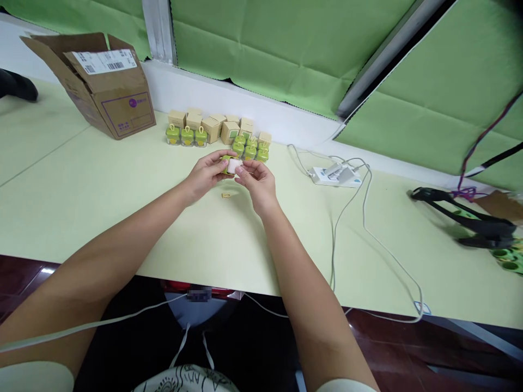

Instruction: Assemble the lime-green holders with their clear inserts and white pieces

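Above the table, in front of me, both hands meet on a small green-and-white container [234, 165]. My left hand [205, 175] wraps its fingers round the green side. From the right, my right hand [260, 182] pinches the white side between thumb and fingers; fingers cover part of the container. A small yellow loop piece [226, 196] lies on the table just below the hands. Behind the hands stand small clear jars with green lids: a row of three jars [187, 136] with yellow loops on top, and a cluster of several jars [250, 149] to the right.
Several small cardboard boxes [211, 129] line the wall behind the jars. A large open carton [122, 106] stands at the back left. On the right are a white power strip [335, 175] with trailing cables, a black stand-like object [482, 226] and green tube-like pieces [509, 264].
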Available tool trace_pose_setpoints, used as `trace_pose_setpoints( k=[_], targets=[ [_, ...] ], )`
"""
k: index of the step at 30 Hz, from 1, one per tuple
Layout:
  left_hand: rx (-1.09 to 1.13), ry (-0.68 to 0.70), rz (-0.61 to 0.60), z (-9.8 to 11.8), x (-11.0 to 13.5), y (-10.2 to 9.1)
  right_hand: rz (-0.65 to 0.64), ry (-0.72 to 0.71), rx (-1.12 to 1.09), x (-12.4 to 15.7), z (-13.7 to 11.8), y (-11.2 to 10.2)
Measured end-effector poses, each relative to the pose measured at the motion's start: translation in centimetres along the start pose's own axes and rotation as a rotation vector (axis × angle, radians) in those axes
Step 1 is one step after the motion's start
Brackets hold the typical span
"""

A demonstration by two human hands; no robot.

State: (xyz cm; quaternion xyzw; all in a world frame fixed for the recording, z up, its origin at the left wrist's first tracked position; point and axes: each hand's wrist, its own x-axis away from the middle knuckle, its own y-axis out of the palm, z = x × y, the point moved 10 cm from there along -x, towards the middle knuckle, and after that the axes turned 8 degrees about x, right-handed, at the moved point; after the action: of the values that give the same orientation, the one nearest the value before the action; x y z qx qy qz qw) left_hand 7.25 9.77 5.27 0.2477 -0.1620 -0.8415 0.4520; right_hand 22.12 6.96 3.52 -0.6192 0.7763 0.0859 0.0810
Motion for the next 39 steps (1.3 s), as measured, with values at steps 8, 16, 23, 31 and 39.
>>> trace_pose_setpoints(
  k=[8,16,23,31,39],
  targets=[
    [0.017,-0.002,0.006,0.2,-0.2,-0.3,-0.01,0.049,0.018,0.3,-0.2,0.1],
    [-0.141,0.024,-0.067,-0.1,-0.1,0.3,-0.04,-0.063,0.159,0.6,-0.9,1.1],
    [-0.555,0.108,0.002,0.6,0.4,0.4,-0.014,-0.153,0.358,1.1,-1.9,1.2],
    [-0.826,0.133,-0.081,1.2,1.3,2.0,-0.052,-0.474,0.847,2.4,-4.4,2.6],
    [-0.972,0.094,-0.091,0.8,1.2,1.6,-0.129,-0.591,1.183,3.2,-4.3,4.5]
  ],
)
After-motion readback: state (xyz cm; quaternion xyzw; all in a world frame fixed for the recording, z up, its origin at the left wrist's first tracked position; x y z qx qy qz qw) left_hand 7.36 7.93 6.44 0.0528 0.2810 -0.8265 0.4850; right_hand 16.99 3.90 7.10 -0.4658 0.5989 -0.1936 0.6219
